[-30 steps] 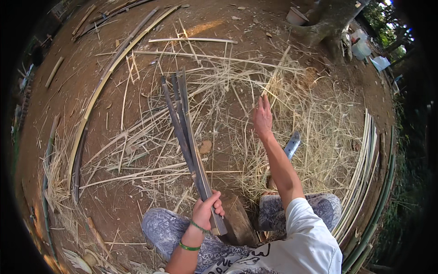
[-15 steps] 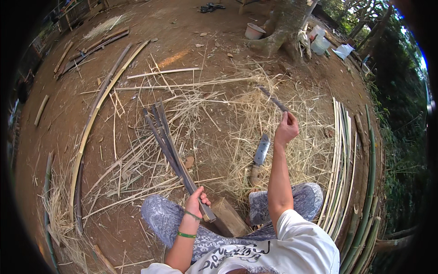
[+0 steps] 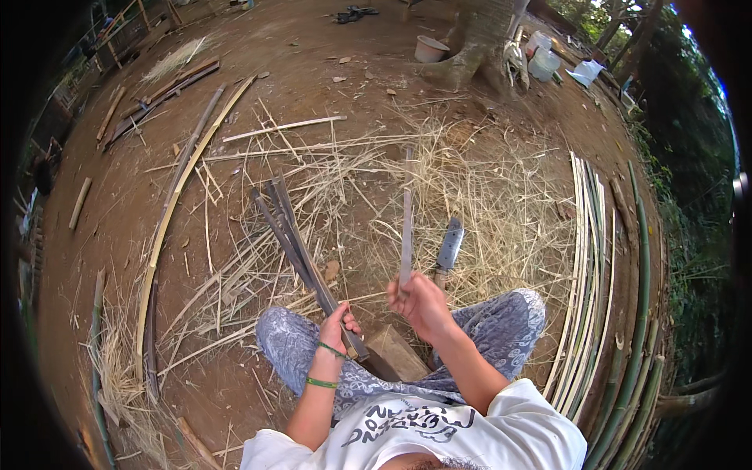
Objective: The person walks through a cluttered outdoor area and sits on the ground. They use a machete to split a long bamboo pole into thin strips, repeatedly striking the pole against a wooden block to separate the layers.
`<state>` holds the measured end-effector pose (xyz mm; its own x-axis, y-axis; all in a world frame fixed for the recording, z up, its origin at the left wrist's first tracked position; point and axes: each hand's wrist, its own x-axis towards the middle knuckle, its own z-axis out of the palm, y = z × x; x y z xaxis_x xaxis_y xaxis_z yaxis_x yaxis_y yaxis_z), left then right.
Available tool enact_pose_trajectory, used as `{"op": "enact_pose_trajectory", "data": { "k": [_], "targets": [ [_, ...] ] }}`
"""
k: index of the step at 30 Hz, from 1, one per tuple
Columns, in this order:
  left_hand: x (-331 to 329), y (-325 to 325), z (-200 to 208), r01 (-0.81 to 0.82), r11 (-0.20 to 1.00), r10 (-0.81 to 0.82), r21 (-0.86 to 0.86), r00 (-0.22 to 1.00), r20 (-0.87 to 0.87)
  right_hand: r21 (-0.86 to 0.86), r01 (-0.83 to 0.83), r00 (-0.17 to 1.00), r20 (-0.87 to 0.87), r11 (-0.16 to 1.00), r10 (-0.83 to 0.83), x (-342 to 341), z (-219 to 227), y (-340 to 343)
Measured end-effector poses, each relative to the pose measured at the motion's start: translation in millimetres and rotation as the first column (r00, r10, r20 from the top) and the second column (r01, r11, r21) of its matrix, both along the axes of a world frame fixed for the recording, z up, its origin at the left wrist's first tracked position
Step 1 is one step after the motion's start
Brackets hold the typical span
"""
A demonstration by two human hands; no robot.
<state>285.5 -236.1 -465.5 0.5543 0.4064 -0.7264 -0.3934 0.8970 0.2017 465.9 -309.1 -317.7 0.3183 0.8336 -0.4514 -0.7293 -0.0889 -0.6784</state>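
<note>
My left hand [image 3: 337,326] is closed around the lower part of a bundle of dark bamboo strips [image 3: 294,247], whose far ends fan out away from me. In my right hand [image 3: 421,305], held above my lap, is a single flat greyish bamboo strip [image 3: 406,235] pointing away from me. Just right of that strip a cleaver-like knife [image 3: 450,244] with a wide metal blade lies on the shavings, its handle partly hidden behind my knee. Between my legs stands a wooden block [image 3: 398,356].
Pale bamboo shavings [image 3: 501,196] cover the ground ahead. On the right lie long split strips [image 3: 581,290] and green bamboo poles [image 3: 638,313]. A long curved bamboo strip [image 3: 166,211] lies at left. Farther off are a tree trunk [image 3: 478,39] and a plant pot [image 3: 430,50].
My right hand has come back toward my lap and leftward with its strip, which now points straight ahead. My left hand still grips the bundle in nearly the same place.
</note>
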Motion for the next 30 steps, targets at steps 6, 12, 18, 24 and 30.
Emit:
{"op": "enact_pose_trajectory", "data": {
  "k": [6,12,18,24,30],
  "targets": [
    [0,9,14,-0.026,0.999,0.026,0.035,1.0,0.007,0.24,-0.302,0.901,-0.244,0.922,0.359,-67,92,-44],
    [-21,19,42,-0.03,0.986,0.013,0.162,0.994,0.104,0.408,-0.515,0.816,-0.035,0.754,0.577,-107,96,-27],
    [-46,18,92,0.056,0.848,-0.04,0.528,0.998,-0.042,0.393,-0.488,0.857,0.044,0.78,0.514,-103,70,21],
    [-46,35,77,0.121,0.884,-0.104,0.452,0.993,-0.062,0.306,-0.501,0.857,0.046,0.81,0.513,-99,51,39],
    [-35,40,-99,0.027,0.969,-0.021,0.245,0.999,-0.028,0.336,-0.48,0.836,-0.105,0.81,0.538,-86,16,47]
  ]
}}
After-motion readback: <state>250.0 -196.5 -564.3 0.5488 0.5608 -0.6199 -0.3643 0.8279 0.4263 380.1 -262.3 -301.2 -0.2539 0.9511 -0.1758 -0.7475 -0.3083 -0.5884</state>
